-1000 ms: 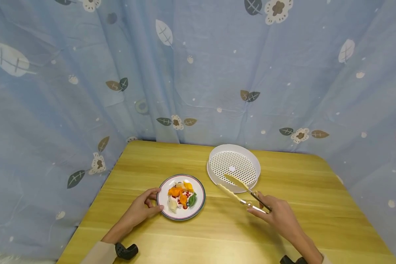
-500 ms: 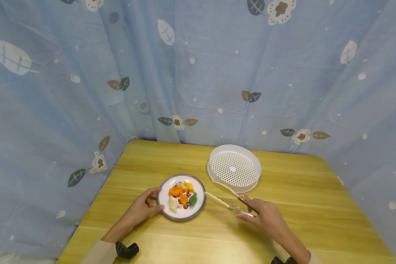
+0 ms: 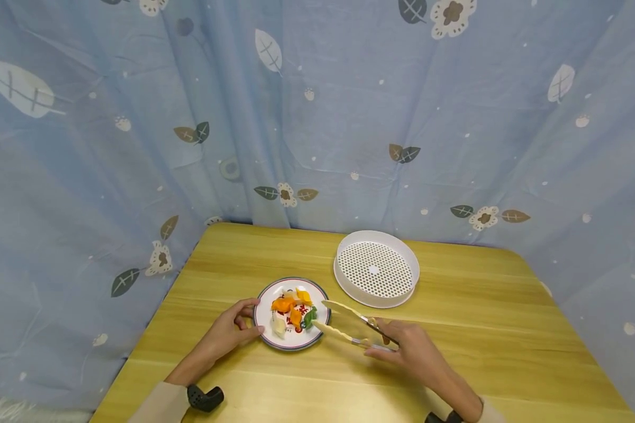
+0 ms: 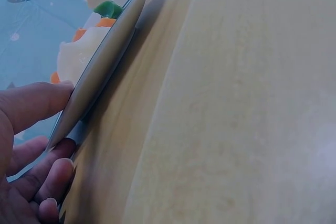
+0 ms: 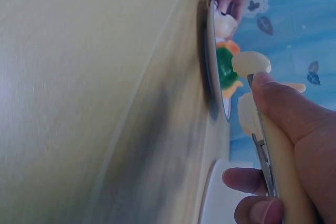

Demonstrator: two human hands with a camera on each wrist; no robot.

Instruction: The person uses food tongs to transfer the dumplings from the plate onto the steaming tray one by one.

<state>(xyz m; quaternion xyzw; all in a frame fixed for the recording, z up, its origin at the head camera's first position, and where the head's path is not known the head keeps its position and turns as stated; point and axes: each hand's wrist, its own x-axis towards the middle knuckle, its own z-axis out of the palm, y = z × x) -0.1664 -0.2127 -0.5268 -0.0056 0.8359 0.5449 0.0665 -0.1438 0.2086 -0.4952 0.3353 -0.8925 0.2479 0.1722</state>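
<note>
My left hand (image 3: 224,332) pinches the left rim of a round white plate (image 3: 265,308) with a dark-edged rim; in the left wrist view the thumb (image 4: 39,103) lies over the rim, other fingers below it. On the plate lie several dumpling-like pieces: orange (image 3: 283,304), yellow (image 3: 304,296), white (image 3: 278,326) and green (image 3: 310,317). My right hand (image 3: 413,349) grips cream-tipped metal tongs (image 3: 334,332). Their arms are spread at the plate's right edge, with the nearer tip beside the green piece; whether it touches cannot be told.
A white round basket (image 3: 374,296) with a perforated bottom stands behind and right of the plate. All of this is on a wooden table (image 3: 481,305). A blue patterned curtain (image 3: 338,117) hangs behind and along the sides.
My right hand has brought the tongs left and towards me, from over the basket to the plate's right edge. The left hand and plate have stayed in place.
</note>
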